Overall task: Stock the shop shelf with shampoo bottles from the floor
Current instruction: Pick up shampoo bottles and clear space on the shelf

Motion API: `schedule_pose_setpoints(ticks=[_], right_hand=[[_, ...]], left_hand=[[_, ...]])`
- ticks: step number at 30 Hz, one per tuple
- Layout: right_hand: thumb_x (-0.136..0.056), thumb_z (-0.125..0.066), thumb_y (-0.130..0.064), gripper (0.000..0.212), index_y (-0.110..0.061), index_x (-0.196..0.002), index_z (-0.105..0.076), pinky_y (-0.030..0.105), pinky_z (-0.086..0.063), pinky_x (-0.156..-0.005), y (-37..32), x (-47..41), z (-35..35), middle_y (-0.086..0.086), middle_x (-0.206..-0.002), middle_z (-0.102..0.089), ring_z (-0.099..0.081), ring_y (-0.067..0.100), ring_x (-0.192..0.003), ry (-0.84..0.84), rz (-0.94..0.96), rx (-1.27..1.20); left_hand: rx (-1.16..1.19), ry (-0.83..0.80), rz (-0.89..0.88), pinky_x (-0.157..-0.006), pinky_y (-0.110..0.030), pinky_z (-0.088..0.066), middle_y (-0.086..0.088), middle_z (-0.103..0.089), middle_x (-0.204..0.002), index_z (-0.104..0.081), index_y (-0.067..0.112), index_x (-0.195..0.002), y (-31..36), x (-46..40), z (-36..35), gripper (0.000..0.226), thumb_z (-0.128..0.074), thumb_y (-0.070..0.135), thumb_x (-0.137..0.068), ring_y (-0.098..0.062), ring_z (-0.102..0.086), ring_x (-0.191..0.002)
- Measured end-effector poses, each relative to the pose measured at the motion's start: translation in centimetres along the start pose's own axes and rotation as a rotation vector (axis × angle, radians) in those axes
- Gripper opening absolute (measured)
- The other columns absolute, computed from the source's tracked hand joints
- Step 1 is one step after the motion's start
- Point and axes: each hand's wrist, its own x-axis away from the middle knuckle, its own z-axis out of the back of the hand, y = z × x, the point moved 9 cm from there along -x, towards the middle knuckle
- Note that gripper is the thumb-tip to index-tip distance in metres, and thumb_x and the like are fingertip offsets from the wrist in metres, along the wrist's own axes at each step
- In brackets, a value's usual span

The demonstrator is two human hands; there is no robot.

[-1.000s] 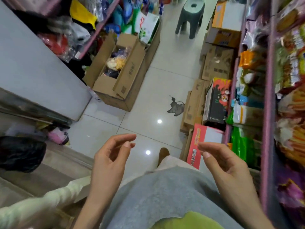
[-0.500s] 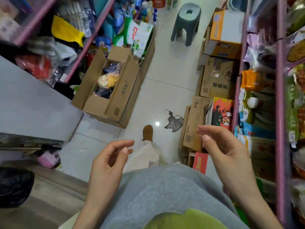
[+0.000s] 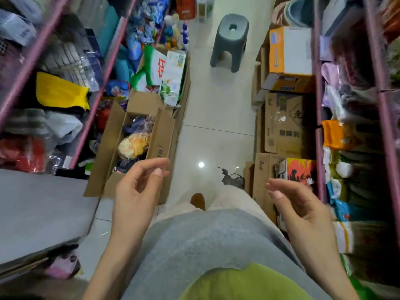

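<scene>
Both hands are raised in front of the torso and hold nothing: the left hand (image 3: 138,189) has its fingers loosely curled with the thumb near the forefinger, and the right hand (image 3: 303,208) is likewise relaxed, its fingers half bent and pointing toward the left. No shampoo bottle is in either hand, and none lies within easy reach. The likeliest candidates are the upright blue and white bottles (image 3: 180,32) clustered on the floor at the far end of the left-hand shelf (image 3: 101,83), ahead and to the left; they are blurred and small, so whether they are shampoo cannot be told for certain. They stand with their long axes vertical, well apart from both hands, beyond the open cardboard box (image 3: 138,144) of wrapped goods and the green-and-white packs (image 3: 164,74) behind it. Because the cluster sits on the left side of the tiled aisle (image 3: 216,109), the left hand is the nearer one, and I judge it better placed to reach first, though the person would have to walk forward and bend down. The grey plastic stool (image 3: 231,40) stands in the aisle just to the right of the bottles. On the right, stacked cartons (image 3: 285,126) line the foot of the pink-framed shelf (image 3: 320,131), but no bottles show plainly among them. The fetching step, by my reading, has not yet started.
</scene>
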Motion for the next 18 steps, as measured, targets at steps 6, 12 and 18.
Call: schedule_pose_setpoints(ticks=[6,12,18], right_hand=[[-0.089,-0.057,-0.013,0.024,-0.034,-0.095,-0.068,0.008,-0.049,-0.073,-1.4,-6.8,-0.9,-0.025,-0.097,-0.069,-0.062,-0.01,-0.094,0.038,-0.075,-0.003],[-0.09,-0.057,-0.012,0.025,-0.033,-0.1,-0.068,-0.001,-0.044,-0.074,-4.5,-18.5,0.0,-0.023,-0.099,-0.069,-0.061,-0.008,-0.096,0.043,-0.019,0.022],[-0.091,-0.057,-0.012,0.024,-0.031,-0.099,-0.068,0.003,-0.046,-0.079,-9.4,-31.1,2.4,-0.018,-0.099,-0.07,-0.063,-0.006,-0.097,0.04,0.05,0.029]], left_hand=[[0.014,-0.004,0.049,-0.084,-0.03,-0.053,0.011,-0.069,-0.103,-0.068,0.019,-0.102,2.3,-8.1,-2.4,0.021,-0.051,0.008,-0.094,-0.009,-0.067,-0.095],[0.02,0.056,0.045,-0.086,-0.033,-0.051,0.007,-0.07,-0.102,-0.068,0.019,-0.1,5.0,-17.3,-6.3,0.021,-0.052,0.008,-0.093,-0.009,-0.067,-0.094],[0.051,0.1,0.063,-0.086,-0.034,-0.049,0.009,-0.071,-0.102,-0.069,0.024,-0.098,7.6,-25.8,-11.1,0.022,-0.052,0.011,-0.094,-0.011,-0.067,-0.096]])
